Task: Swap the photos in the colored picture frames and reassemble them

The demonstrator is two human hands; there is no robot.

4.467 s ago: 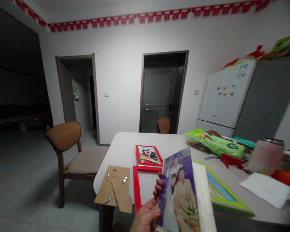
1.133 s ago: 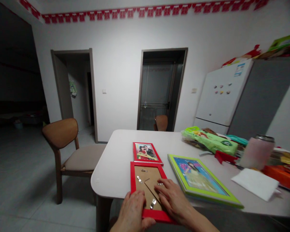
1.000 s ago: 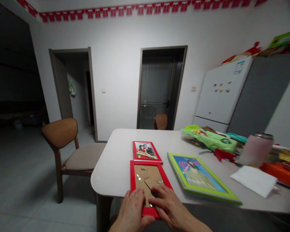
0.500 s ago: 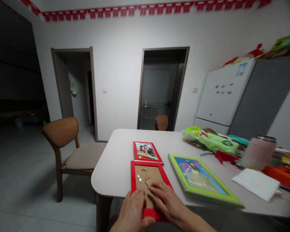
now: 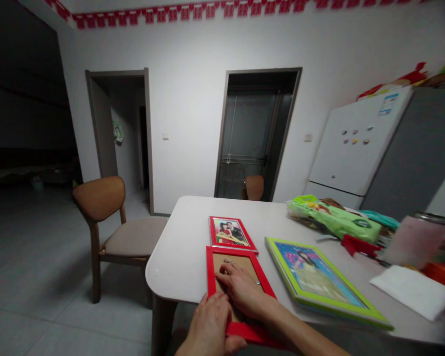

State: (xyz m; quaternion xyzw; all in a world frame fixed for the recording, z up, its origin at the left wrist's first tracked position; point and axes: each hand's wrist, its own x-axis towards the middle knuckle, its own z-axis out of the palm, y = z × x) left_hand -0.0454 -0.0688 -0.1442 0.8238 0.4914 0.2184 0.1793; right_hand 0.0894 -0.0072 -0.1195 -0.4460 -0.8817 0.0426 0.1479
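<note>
A red picture frame [image 5: 269, 284] lies face down at the table's near edge, its brown backing board [image 5: 246, 261] showing. My left hand [image 5: 211, 319] grips the frame's lower left corner, thumb along the bottom bar. Over the board is my right hand [image 5: 243, 289], its fingers bent and closed together at the board's left side. Whatever is under those fingertips is hidden. A small metal hanger [image 5: 228, 261] sits near the top of the board, and a metal clip [image 5: 258, 282] shows at its right side.
Just beyond lies a smaller red-framed photo [image 5: 233, 232], face up. To the right rest a green-framed picture [image 5: 326, 282], white tissue [image 5: 411, 291], a pink jar [image 5: 417, 240] and a green packet [image 5: 333, 217]. A wooden chair [image 5: 100, 198] stands left of the table [image 5: 178, 237].
My right hand has moved up and left across the backing board, and its fingers now cover the left metal clip. My left hand stays on the frame's corner. The view has shifted slightly.
</note>
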